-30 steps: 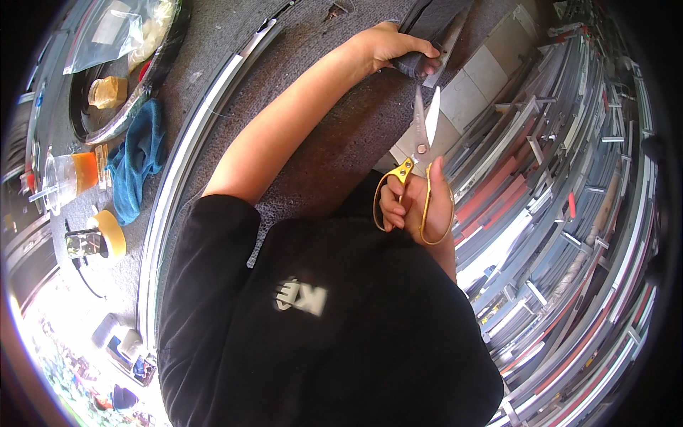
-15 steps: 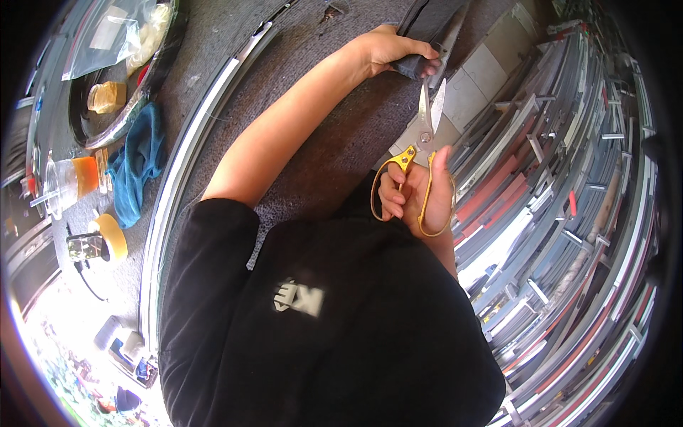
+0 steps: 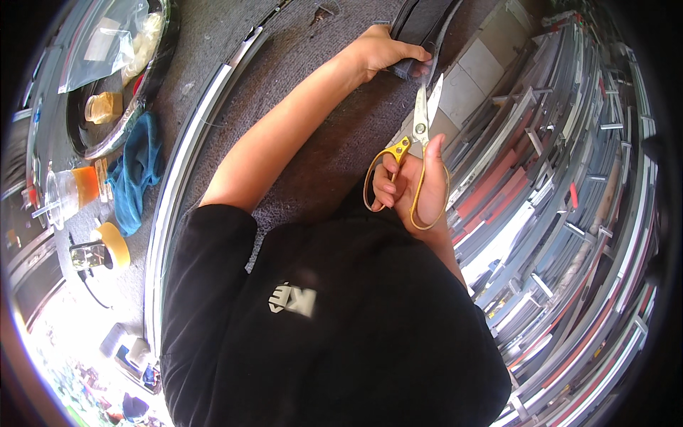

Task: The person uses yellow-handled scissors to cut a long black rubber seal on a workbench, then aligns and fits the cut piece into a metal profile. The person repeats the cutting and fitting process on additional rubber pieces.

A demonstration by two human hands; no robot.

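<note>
Above the grey carpet (image 3: 313,142), the left hand (image 3: 380,51) gripped a dark strip (image 3: 420,21) while the right hand (image 3: 413,186) clasped yellow-handled scissors (image 3: 420,135).

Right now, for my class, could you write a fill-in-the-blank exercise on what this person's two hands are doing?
1. The right hand holds scissors with ____ handles.
2. The left hand grips a dark ____ at the top of the view.
3. The scissor blades stand ____.
4. A ____ cloth lies to the person's left.

Missing words: yellow; strip; open; blue
</note>
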